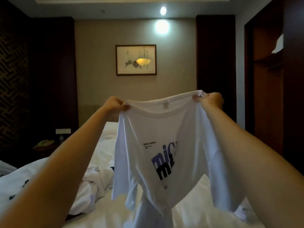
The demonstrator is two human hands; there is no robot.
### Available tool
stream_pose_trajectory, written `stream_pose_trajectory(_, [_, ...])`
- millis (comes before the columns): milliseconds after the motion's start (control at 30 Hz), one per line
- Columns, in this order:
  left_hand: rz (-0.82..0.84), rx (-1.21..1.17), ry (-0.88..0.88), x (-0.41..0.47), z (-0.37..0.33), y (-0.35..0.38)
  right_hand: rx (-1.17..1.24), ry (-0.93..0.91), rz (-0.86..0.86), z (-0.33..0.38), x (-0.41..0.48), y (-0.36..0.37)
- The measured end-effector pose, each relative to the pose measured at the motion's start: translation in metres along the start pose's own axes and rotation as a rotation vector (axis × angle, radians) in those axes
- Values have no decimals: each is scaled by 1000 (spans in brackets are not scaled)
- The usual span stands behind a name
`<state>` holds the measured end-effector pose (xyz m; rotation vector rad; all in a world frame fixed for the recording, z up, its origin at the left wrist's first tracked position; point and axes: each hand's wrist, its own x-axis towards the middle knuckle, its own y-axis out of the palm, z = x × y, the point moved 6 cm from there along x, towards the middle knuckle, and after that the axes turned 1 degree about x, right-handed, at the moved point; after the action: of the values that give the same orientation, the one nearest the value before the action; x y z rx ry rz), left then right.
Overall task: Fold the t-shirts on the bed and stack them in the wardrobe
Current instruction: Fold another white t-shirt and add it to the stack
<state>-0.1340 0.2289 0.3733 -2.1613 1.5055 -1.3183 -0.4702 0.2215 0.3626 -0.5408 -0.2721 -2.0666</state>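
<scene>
Both hands are pinching a soft white t-shirt (158, 145) by its shoulders, left hand (116, 103), right hand (209, 99); it is hanging lengthwise, collar up, over the rumpled bed (102, 145).

White tee (144, 129), blue/black print

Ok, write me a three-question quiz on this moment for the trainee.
1. True or false: the white t-shirt lies folded flat on the bed.
2. Where do the left grip and right grip pinch it? A: bottom hem. B: shoulders, either side of the collar. C: sleeve ends.
3. Fill in: the far wall bears a framed ____.
Key: 1 false, it hangs unfolded in the air. 2 B. 3 picture.
</scene>
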Motion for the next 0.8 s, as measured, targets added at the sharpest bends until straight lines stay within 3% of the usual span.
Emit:
stream_pose_trajectory(167, [-227, -138, 105, 17, -57, -52, 117, -199, -43, 67, 10, -21])
stream_pose_trajectory(267, [-257, -279, 84, 24, -68, -56, 81, -205, 5, 77, 19, -15])
stream_pose_trajectory(333, [-220, -247, 27, 25, -56, -41, -34, -105, 108, 63, 18, -3])
stream_pose_trajectory(467, [-84, -99, -91, 8, -4, 0, -274, 219, 478, -1, -7, 15])
stream_pose_trajectory(533, [-19, -128, -144, 3, 23, 17, -203, 362, 602, -34, -9, 19])
stream_pose_trajectory(633, [36, -151, -201, -5, 45, 33, -50, 459, 647, -71, 5, 26])
stream_pose_trajectory(800, [65, -261, -262, -13, 61, 50, 173, 463, 714, -75, -20, 24])
